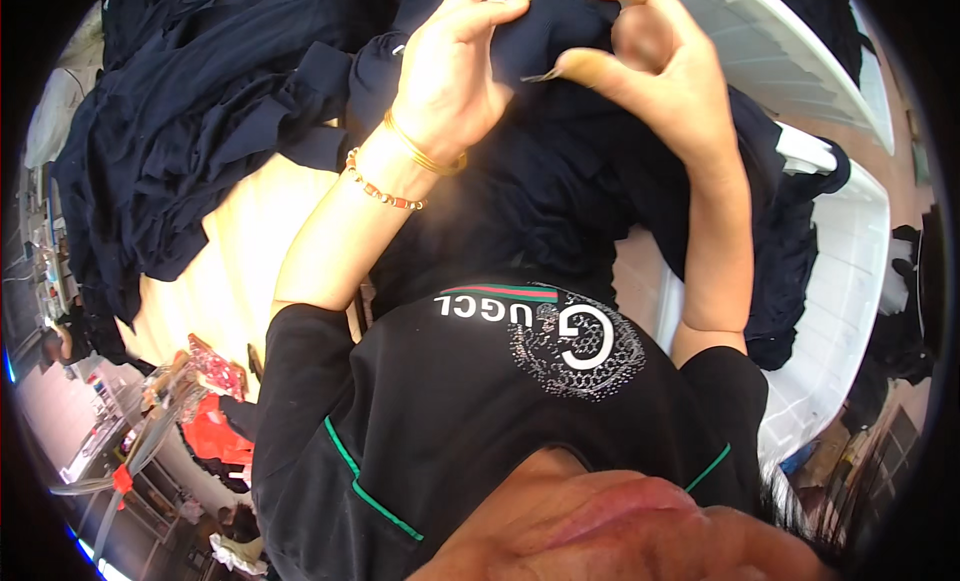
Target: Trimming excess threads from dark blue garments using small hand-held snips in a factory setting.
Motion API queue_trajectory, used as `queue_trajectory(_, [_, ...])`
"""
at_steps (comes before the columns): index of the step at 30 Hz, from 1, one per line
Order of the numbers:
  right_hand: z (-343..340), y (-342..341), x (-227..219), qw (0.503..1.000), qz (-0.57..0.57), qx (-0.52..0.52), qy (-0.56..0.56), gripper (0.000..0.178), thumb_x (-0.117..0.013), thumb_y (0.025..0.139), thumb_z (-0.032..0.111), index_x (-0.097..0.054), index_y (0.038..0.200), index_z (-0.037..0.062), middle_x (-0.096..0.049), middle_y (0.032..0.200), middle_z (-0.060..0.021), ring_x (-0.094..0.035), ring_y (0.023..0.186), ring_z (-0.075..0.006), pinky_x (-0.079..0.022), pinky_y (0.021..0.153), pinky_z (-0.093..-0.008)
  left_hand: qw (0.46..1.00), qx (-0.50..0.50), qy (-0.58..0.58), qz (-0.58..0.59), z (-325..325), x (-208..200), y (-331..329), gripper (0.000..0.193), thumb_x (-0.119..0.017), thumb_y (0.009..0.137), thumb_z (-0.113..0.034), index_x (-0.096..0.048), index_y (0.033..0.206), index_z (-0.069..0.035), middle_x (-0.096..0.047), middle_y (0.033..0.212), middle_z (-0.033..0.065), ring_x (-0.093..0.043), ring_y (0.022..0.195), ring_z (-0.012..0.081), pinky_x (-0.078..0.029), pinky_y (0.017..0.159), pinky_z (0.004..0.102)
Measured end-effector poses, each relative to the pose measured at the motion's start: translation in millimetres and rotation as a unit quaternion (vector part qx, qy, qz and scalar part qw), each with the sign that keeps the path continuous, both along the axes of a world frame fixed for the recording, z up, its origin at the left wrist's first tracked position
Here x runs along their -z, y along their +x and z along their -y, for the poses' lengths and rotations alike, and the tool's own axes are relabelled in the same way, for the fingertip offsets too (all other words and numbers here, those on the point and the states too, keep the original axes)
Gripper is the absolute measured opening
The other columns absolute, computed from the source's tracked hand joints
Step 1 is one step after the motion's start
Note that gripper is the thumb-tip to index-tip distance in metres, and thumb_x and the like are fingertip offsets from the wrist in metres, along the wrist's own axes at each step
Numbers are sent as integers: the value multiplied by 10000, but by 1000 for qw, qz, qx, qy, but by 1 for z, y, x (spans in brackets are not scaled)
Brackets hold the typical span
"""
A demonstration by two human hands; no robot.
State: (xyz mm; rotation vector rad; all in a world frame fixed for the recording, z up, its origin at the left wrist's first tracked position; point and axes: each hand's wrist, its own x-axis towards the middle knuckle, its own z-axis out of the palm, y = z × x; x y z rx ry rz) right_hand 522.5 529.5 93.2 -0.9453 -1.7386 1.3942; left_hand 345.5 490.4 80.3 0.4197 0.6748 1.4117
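Dark navy cloth lies across my lap and runs up between my hands. My left hand, with bangles and a beaded bracelet at its wrist, is at the top edge of the head view. Its thumb and fingers close on a bit of the navy cloth beside a small dark round piece; the fingertips are partly cut off. To the right, my right hand is curled, thumb and forefinger apart. A small pointed metal tool sticks out by its thumb; the rest of the tool is hidden. The forefinger tip is near the cloth.
A large pile of navy garments covers much of the pale wooden table on my left. On my right stand white plastic baskets, with more navy cloth hanging over one. A red cloth is at the lower left.
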Motion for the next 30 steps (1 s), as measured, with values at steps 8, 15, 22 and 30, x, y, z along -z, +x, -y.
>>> queue_trajectory(8, [3, -1, 21, 986, 19, 60, 154, 764, -988, 653, 174, -557, 1268, 32, -641, 888, -27, -592, 593, -36, -471, 527, -183, 997, -20, 33, 71, -12, -10, 15, 851, -536, 869, 25, -212, 1649, -87, -482, 1514, 152, -588, 1210, 225, -459, 1074, 360])
queue_trajectory(15, [-7, -1, 28, 956, 99, 90, 261, 146, -832, 803, 15, -735, 909, -13, -613, 850, 5, -558, 695, -38, -438, 589, -208, 965, 101, 112, 217, -34, 46, -4, 774, -543, 874, 9, -316, 1610, -68, -584, 1005, 28, -578, 951, 162, -498, 913, 325])
queue_trajectory(22, [-18, 30, 17, 961, -269, -7, -67, 71, -668, 1002, 69, -687, 944, 35, -554, 634, 27, -407, 413, -66, -273, 425, -215, 716, -63, 323, -616, -36, 32, -33, 280, -694, 914, -36, -671, 1189, 15, -619, 1090, 85, -615, 1023, 197, -483, 926, 303])
queue_trajectory(30, [-24, 39, 13, 960, -258, 45, -100, 135, -634, 1021, 90, -703, 1098, 3, -644, 730, 0, -404, 430, -23, -284, 422, -162, 920, 41, 192, -338, -9, 29, -42, 253, -695, 985, -193, -745, 1153, -10, -726, 953, 3, -669, 865, 125, -520, 904, 238])
